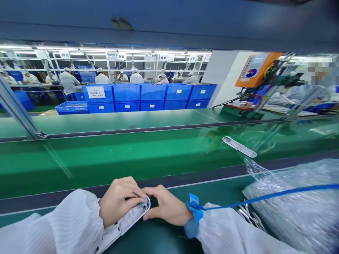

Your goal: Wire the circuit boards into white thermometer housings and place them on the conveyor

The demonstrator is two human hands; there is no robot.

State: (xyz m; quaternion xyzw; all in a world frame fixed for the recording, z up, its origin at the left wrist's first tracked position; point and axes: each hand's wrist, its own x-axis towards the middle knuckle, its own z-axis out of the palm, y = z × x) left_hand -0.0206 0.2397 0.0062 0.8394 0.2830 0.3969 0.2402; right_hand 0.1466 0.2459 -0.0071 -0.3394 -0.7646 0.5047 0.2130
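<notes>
My left hand (122, 201) is closed over the rounded end of a long white plastic housing (131, 220). Between its fingers shows the edge of a small thin dark-green piece (136, 194), whose kind I cannot make out. With thumb and forefinger, my right hand (168, 207) grips the housing's rounded tip from the other side. The housing lies slantwise, its inner side up, and its lower end runs under my left sleeve. A blue wrist strap (194, 208) with a coiled blue cord is around my right wrist.
A similar white strip-shaped part (239, 146) lies on the green conveyor belt (132, 155). Clear plastic bags (299, 201) fill the right side, beside some metal pieces (251, 216). Blue bins (152, 97) stand beyond, an orange box (258, 70) hangs at right, and several people work behind.
</notes>
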